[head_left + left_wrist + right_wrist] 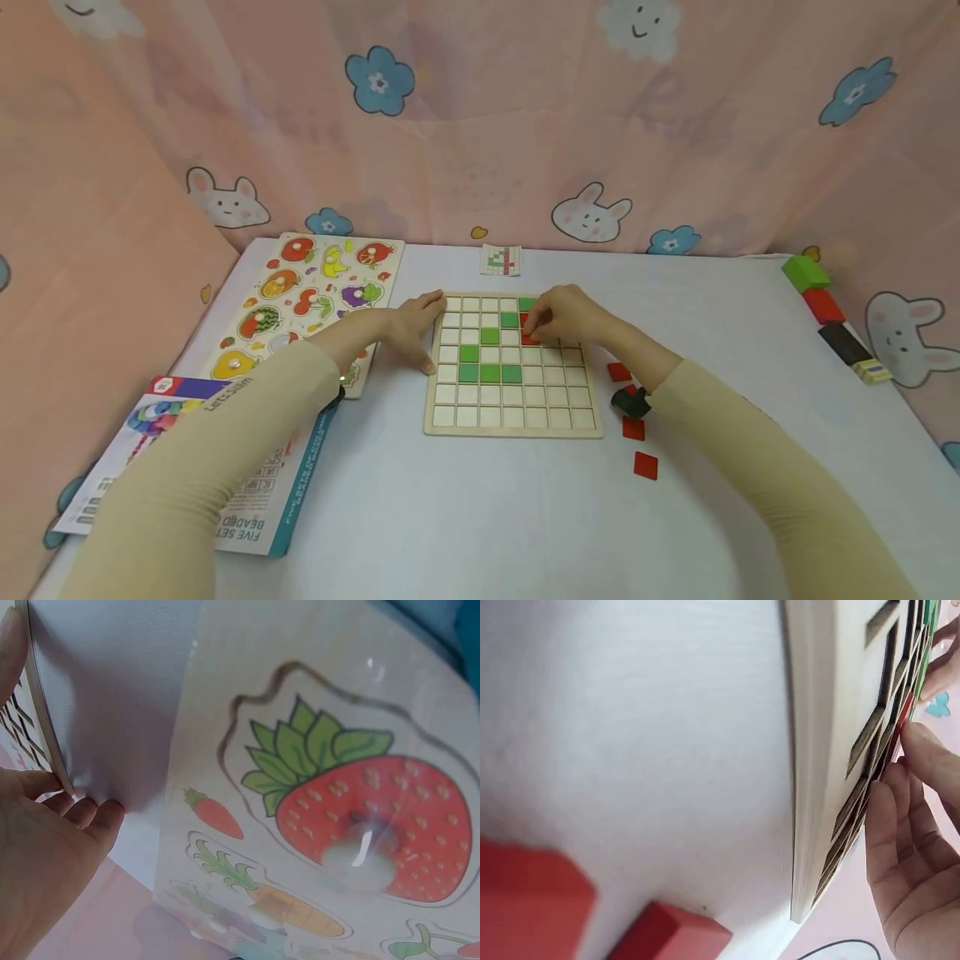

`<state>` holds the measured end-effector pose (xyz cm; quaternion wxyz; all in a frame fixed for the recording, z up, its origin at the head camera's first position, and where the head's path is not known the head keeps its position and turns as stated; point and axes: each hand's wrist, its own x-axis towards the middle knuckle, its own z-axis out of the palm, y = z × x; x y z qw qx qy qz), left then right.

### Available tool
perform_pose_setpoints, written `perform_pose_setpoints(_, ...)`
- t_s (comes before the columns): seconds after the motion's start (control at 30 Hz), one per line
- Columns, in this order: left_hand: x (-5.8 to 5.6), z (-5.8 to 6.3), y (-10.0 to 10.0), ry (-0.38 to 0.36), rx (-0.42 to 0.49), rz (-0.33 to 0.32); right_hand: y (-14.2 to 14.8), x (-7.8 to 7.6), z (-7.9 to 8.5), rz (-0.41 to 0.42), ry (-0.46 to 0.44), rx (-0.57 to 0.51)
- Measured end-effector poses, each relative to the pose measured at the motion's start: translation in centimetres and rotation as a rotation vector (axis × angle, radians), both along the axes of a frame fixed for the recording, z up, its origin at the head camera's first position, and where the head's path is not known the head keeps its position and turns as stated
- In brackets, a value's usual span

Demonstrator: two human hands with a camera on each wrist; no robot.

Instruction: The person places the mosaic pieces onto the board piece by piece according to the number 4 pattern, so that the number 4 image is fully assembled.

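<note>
The left hand (412, 329) is spread along the left edge of a wooden grid board (513, 432), fingers toward the far corner and thumb on the side nearer the wearer. The right hand (566, 315) pinches a red tile (530, 339) over the board's far right half, in the fifth column from the left, third row from the far edge.

The board lies mid-desk, its frame raised around seven columns and seven rows. A broad stretch of white desk (450, 517) runs along its near side, and another reaches right to a row of four blocks (822, 306) by the right edge. On the left, the gap to a fruit puzzle board (396, 258) is narrower; a printed box (251, 508) lies nearer, partly under the left sleeve (247, 417).

Seven green tiles (490, 373) sit in cells. Another red tile lies just beyond the pinched one. Four loose red tiles (646, 466) show right of the board, one partly hidden. One small pattern card (500, 260) lies beyond the board.
</note>
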<state>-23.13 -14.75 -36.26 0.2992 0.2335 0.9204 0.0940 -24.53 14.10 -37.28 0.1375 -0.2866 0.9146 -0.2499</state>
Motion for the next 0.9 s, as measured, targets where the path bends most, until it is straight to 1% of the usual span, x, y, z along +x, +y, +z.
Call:
perform_pose_setpoints(0.07,0.0,0.0,0.0,-0.002,0.001,0.001,0.3,0.0,0.0,0.017,-0.007,-0.002)
perform_pose_setpoints(0.17,0.0,0.0,0.0,-0.003,0.005,-0.002,1.3,-0.1,0.2,0.016,-0.017,-0.011)
perform_pose_setpoints(0.27,0.0,-0.1,0.0,-0.003,0.001,-0.003,3.0,-0.5,0.4,0.002,-0.021,-0.007)
perform_pose_setpoints(0.37,0.0,-0.1,0.1,0.003,-0.002,-0.006,5.3,-0.9,0.7,-0.011,-0.039,0.022)
perform_pose_setpoints(0.57,0.0,0.0,0.1,0.003,-0.007,-0.003,10.1,-1.2,1.1,-0.034,-0.129,0.1)
perform_pose_setpoints(0.67,0.0,0.0,0.1,0.004,-0.009,-0.004,11.9,-1.1,1.3,-0.01,-0.171,0.11)
perform_pose_setpoints(0.8,0.0,0.1,0.1,0.005,-0.01,-0.004,13.4,-0.8,1.2,0.01,-0.236,0.127)
perform_pose_setpoints(0.9,0.0,0.1,0.1,0.003,-0.007,-0.005,14.0,-0.8,1.0,0.004,-0.272,0.122)
